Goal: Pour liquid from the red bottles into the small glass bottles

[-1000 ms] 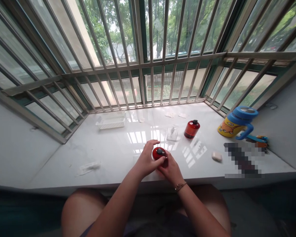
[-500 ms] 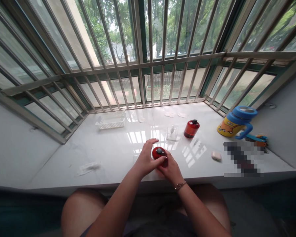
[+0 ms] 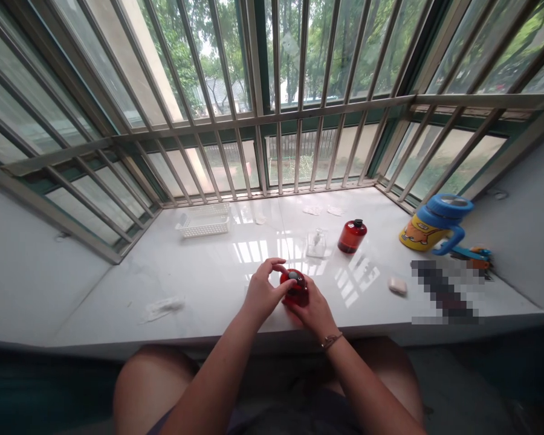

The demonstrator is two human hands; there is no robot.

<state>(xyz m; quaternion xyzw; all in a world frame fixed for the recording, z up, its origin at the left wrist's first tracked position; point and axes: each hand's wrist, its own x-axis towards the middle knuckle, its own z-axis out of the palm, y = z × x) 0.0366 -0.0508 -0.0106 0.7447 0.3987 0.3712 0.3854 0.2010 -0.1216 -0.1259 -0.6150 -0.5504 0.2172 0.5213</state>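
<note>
A small red bottle with a dark cap stands at the front of the white ledge, tilt hard to judge from above. My right hand is wrapped round its right side and front. At the top, my left hand has its thumb on the cap and its index finger curled around the far side; the other fingers are partly hidden. Further back to the right stands a second red bottle with a black cap, untouched. Left of it sits a small clear square container.
A white perforated basket stands at the back left. A crumpled clear wrapper lies front left. To the right are a pale pink rounded object, a blue-and-yellow mug and a pixelated dark item. Barred windows enclose the ledge.
My left hand has shifted slightly left; its thumb has moved from the bottle's near side up onto the cap, and its index finger has curled in. The right hand stays round the bottle.
</note>
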